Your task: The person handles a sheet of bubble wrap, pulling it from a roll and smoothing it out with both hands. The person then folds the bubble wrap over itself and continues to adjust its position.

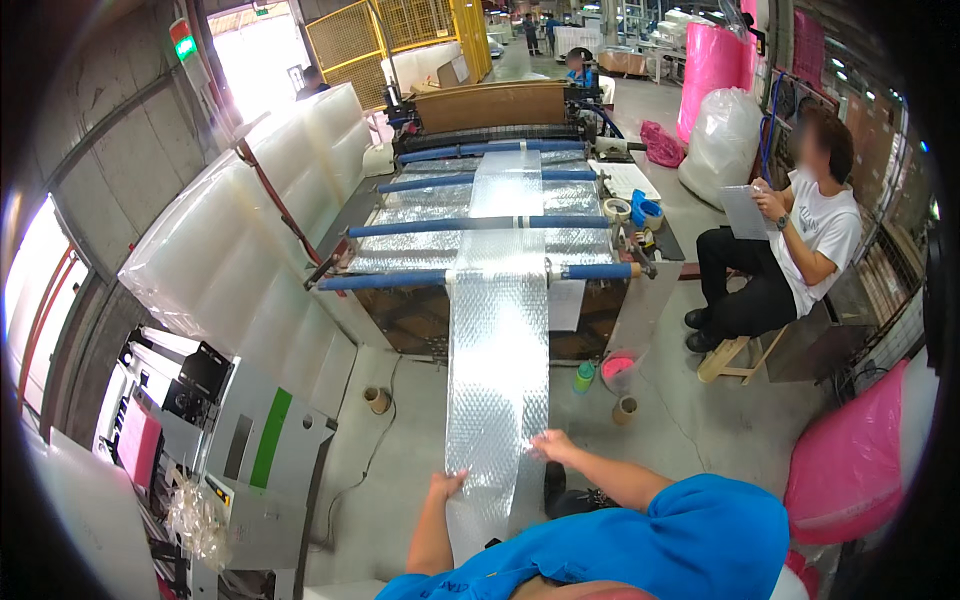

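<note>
A long strip of silvery, see-through bubble wrap [490, 390] hangs from the front roller of a machine and runs down toward my body. My left hand [449, 485] is closed on the strip's left edge, thumb lying over the film. Slightly farther up, my right hand [553, 446] grips the right edge between thumb and fingers. Between my hands the film lies fairly flat, with glare along its middle. Its near end passes out of sight by my blue shirt.
Blue-wrapped rollers [400, 283] cross the machine ahead. Stacked translucent packs [250, 200] line the left, above a grey machine with a green stripe [270, 438]. A seated person [820, 230] holds a clear sheet at right. A green bottle [584, 376] and cardboard cores [377, 400] stand on the floor.
</note>
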Available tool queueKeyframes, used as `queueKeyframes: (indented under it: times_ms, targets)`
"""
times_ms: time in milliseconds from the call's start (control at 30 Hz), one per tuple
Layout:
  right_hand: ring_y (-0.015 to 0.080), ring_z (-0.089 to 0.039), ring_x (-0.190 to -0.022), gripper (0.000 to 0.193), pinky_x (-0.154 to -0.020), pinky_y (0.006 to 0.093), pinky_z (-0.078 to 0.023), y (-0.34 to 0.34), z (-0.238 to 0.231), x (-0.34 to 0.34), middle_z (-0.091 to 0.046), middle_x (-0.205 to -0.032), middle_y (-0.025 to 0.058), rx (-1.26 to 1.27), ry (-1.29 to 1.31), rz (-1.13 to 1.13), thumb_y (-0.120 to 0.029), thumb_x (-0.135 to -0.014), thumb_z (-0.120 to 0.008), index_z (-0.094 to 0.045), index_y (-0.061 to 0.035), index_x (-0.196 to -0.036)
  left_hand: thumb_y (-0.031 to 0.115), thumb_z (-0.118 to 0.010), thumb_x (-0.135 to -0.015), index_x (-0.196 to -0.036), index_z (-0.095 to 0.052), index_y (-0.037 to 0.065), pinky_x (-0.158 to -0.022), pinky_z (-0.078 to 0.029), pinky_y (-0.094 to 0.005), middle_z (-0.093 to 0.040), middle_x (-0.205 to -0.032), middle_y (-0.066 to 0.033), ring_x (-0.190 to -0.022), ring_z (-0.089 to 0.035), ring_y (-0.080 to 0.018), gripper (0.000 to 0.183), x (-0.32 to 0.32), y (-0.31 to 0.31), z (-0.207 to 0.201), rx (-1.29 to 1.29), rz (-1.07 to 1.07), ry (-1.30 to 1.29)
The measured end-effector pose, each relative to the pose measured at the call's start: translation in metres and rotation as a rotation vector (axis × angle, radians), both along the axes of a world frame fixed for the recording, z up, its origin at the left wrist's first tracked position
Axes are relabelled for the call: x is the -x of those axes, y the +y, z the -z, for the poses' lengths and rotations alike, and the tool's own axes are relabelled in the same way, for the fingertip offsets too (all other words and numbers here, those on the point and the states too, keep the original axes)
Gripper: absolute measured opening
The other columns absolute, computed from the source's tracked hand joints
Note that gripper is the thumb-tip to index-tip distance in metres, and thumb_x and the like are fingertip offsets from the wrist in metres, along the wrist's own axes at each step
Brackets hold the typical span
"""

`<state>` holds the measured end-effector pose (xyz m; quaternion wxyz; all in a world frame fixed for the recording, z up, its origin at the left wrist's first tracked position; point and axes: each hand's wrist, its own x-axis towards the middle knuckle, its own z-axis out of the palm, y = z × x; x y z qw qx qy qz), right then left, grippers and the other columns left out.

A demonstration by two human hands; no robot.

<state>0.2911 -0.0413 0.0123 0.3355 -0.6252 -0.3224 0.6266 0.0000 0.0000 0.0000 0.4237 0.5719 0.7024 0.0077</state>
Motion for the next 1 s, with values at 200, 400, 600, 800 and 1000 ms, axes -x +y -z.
queueKeyframes:
  times_ms: [200,400,600,800,1000]
  targets:
    - [0.0115,-0.057,-0.069,0.02,-0.052,0.0232,-0.043,0.037,0.001,-0.015,-0.062,-0.084,0.0055,-0.043,0.031,0.059,-0.022,-0.082,-0.051,-0.053,-0.0036,-0.091,0.045,-0.064,-0.065,-0.092,-0.057,-0.006,-0.076,-0.044,-0.0331,-0.059,-0.09,-0.0191,-0.087,-0.058,-0.0272,0.058,-0.022,0.041,0.0,0.023,-0.095,-0.057]
    - [0.0103,-0.055,-0.072,0.017,-0.059,0.0219,-0.043,0.09,-0.011,-0.047,-0.061,-0.087,0.0049,-0.108,0.055,0.136,-0.02,-0.084,-0.05,-0.053,-0.0054,-0.092,0.043,-0.064,-0.065,-0.097,-0.054,-0.008,-0.075,-0.045,-0.0341,-0.058,-0.092,-0.0218,-0.088,-0.057,-0.0313,0.061,-0.062,0.103,0.026,-0.094,-0.106,-0.022]
    - [0.0105,-0.054,-0.07,0.017,-0.058,0.0229,-0.044,0.146,-0.03,-0.063,-0.06,-0.086,0.0051,-0.241,0.167,0.226,-0.02,-0.083,-0.05,-0.053,-0.0045,-0.089,0.041,-0.065,-0.065,-0.096,-0.053,-0.009,-0.072,-0.044,-0.0348,-0.058,-0.089,-0.0234,-0.086,-0.057,-0.0315,0.06,-0.081,0.165,0.007,-0.29,-0.101,-0.172]
    - [0.0137,-0.055,-0.076,0.02,-0.064,0.027,-0.046,0.172,-0.072,-0.064,-0.058,-0.091,0.006,-0.258,0.252,0.401,-0.021,-0.084,-0.049,-0.048,-0.0052,-0.096,0.038,-0.072,-0.059,-0.092,-0.054,-0.008,-0.067,-0.045,-0.0327,-0.06,-0.084,-0.0176,-0.077,-0.058,-0.0232,0.059,-0.11,0.192,-0.057,-0.42,-0.213,-0.37]
    - [0.0162,-0.056,-0.077,0.019,-0.067,0.0317,-0.047,0.121,-0.04,-0.042,-0.057,-0.09,0.006,-0.179,0.264,0.374,-0.018,-0.083,-0.051,-0.048,-0.0054,-0.097,0.045,-0.077,-0.048,-0.092,-0.054,-0.007,-0.069,-0.046,-0.0316,-0.06,-0.087,-0.0156,-0.078,-0.057,-0.0219,0.072,-0.085,0.127,-0.067,-0.11,-0.035,-0.281]
